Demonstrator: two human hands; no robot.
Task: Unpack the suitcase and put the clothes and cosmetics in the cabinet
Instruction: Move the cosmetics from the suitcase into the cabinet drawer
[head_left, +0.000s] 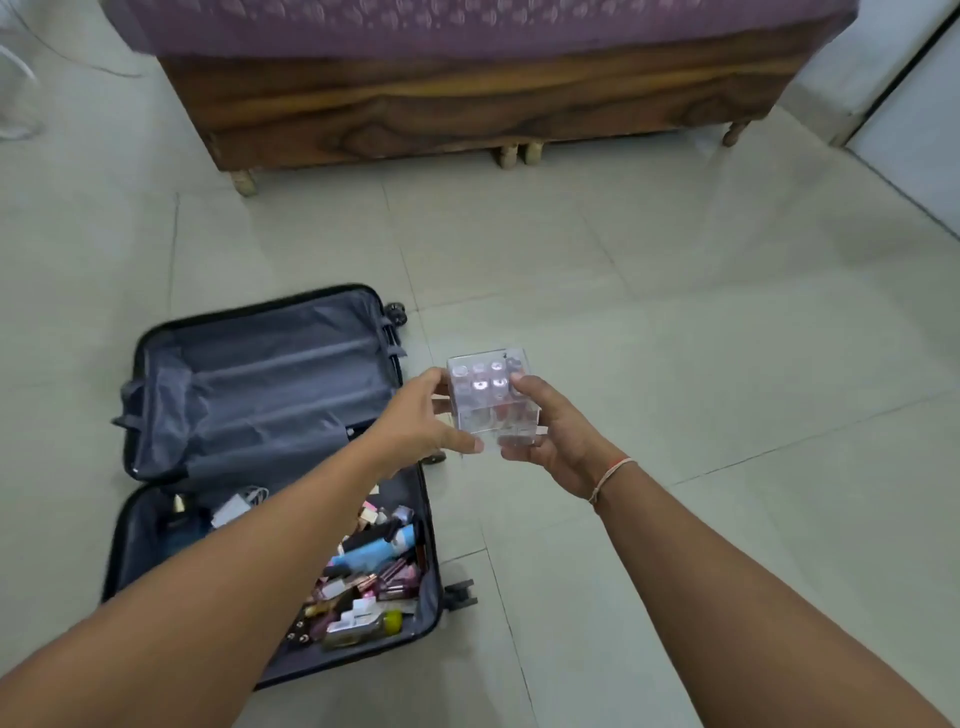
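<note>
No text, brand or number can be read anywhere in the frame. The clear box (491, 400) in the middle shows only blurred small bottles inside, without a legible label. The cosmetics (371, 577) in the suitcase (260, 467) at the lower left are too small and blurred; any printing on them cannot be made out.

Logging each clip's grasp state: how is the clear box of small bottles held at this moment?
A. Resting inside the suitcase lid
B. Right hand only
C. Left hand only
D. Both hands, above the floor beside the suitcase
D: the left hand and right hand both grip the clear box, held over the tiled floor right of the open suitcase.
</note>
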